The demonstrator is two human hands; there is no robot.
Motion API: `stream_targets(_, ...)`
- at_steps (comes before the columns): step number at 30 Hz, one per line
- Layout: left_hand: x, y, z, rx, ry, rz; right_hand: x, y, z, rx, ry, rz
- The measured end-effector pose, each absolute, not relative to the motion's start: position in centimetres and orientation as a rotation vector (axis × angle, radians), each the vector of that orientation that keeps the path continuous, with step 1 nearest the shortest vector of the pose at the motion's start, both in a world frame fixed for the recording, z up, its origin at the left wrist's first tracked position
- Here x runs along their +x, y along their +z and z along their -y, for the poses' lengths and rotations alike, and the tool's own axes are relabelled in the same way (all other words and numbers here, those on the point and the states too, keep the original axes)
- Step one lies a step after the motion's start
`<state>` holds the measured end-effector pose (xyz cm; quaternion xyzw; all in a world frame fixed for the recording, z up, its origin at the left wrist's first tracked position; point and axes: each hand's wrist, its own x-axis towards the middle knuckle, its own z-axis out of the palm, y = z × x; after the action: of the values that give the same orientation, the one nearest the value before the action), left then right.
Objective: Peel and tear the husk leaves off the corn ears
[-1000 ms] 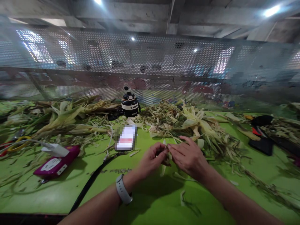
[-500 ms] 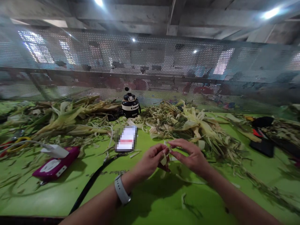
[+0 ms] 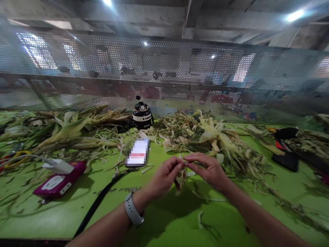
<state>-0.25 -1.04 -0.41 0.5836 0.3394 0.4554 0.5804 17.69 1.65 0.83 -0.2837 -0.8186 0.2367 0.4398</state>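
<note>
Just right of the middle of the head view, my two hands meet above the green table (image 3: 108, 206). My left hand (image 3: 167, 174) is closed, pinching a pale strip of corn husk (image 3: 182, 177) whose end hangs below the fingers. Thumb and fingertips of my right hand (image 3: 207, 168) are pinched on the upper end of the same strip, close against the left fingertips. How the strip is folded or tied between the fingers is too small to make out. Loose husk scraps (image 3: 200, 219) lie on the table below the hands.
Behind my right hand spreads a heap of corn husks (image 3: 216, 133); another husk pile (image 3: 66, 130) lies left. A phone (image 3: 138, 152) on a strap, a dark bottle (image 3: 142, 116) and a magenta power strip (image 3: 60, 180) with a white charger stand nearby. A perforated screen (image 3: 169, 65) closes the back.
Both hands stay together at the same spot. The fingertips have shifted slightly around the husk strip, and less of the pale piece shows at the left hand. The view has drifted slightly.
</note>
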Motion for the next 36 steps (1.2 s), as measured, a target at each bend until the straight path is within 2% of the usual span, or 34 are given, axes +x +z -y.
stream_targets(6,-0.2,-1.8,0.6,1.567,1.096,-0.925,17.7,0.0,-1.8,-0.63,0.104,2.213)
stream_targets(11,0.0,-1.4,0.7,1.36,1.024,-0.891,17.7,-0.1,-1.8,-0.606,-0.133,2.282)
stream_targets(18,0.0,0.0,1.3,1.119,0.925,-0.829,17.7,0.1,-1.7,-0.662,-0.122,2.276)
stream_targets(30,0.2,-0.5,1.5,1.168,0.974,-0.885,17.2,-0.6,-1.5,-0.678,-0.041,2.255)
stream_targets(36,0.3,-1.3,0.8,1.188,0.992,-0.847,17.3,-0.1,-1.5,-0.735,-0.125,2.154)
